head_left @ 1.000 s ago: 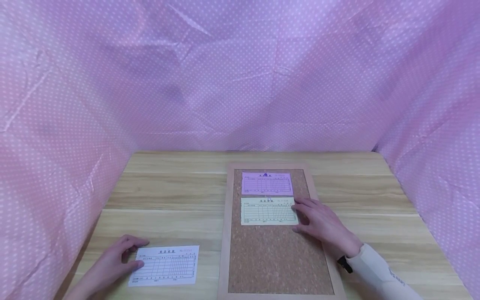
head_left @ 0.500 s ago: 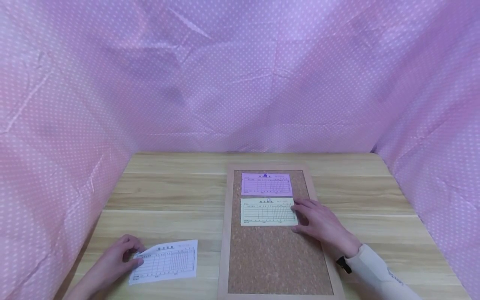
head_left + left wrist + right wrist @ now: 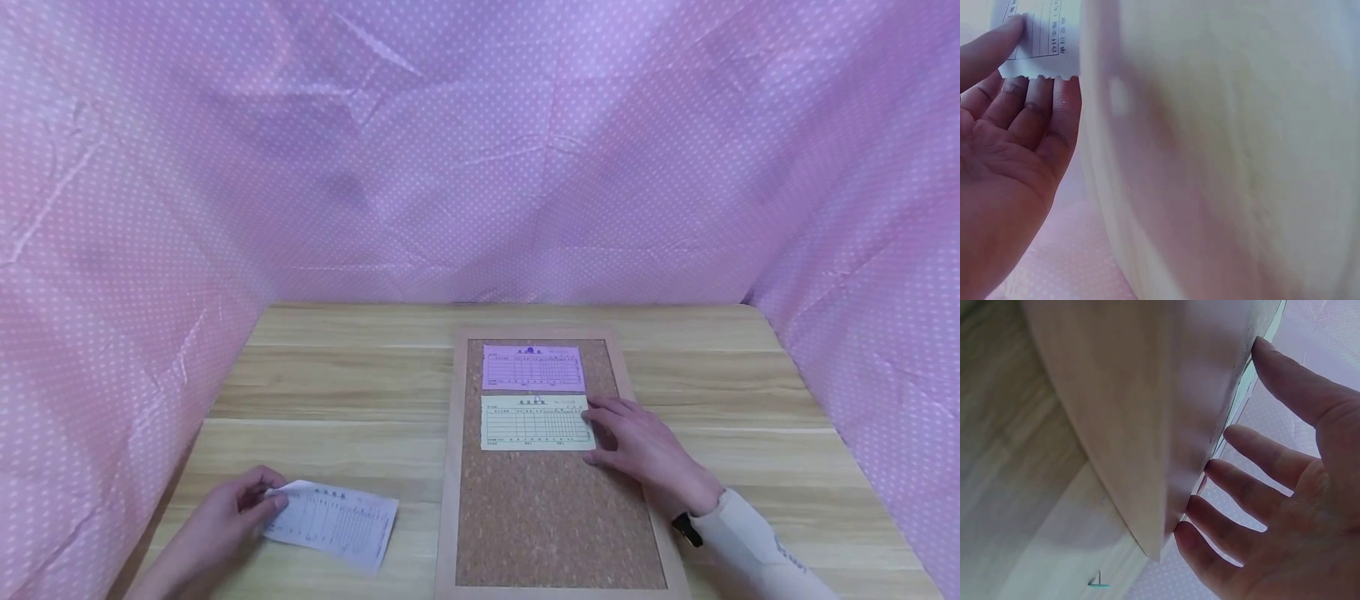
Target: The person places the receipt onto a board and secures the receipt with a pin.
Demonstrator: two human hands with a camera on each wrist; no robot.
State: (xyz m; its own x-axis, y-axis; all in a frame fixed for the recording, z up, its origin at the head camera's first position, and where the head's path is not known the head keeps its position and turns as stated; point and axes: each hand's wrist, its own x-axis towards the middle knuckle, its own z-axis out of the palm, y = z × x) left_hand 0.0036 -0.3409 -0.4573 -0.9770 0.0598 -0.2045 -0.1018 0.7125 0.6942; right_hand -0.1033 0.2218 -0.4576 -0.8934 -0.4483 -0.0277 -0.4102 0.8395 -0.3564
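Observation:
My left hand (image 3: pixel 225 521) pinches the left end of a white printed receipt slip (image 3: pixel 341 521) between thumb and fingers. The slip is lifted and slightly bent, its right end sloping down over the table. In the left wrist view, the thumb lies over the slip's torn edge (image 3: pixel 1041 65). My right hand (image 3: pixel 648 446) touches the right edge of a pale yellow receipt slip (image 3: pixel 536 425) with spread fingertips, which rest on the cork board (image 3: pixel 558 525). A small pale pushpin (image 3: pixel 537 399) sits at that slip's top. Above it, a purple slip (image 3: pixel 532 372) bears a dark purple pushpin (image 3: pixel 531 351).
The board's wooden frame (image 3: pixel 448 500) lies on a wood-grain table (image 3: pixel 337 375). Pink dotted cloth (image 3: pixel 480 167) encloses the back and sides. In the right wrist view, a loose thumbtack with a teal head (image 3: pixel 1099 584) lies on the table beside the frame.
The white slip, flat on the table a second ago, has been picked up at its left end by my left hand and now tilts. My right hand has stayed in place.

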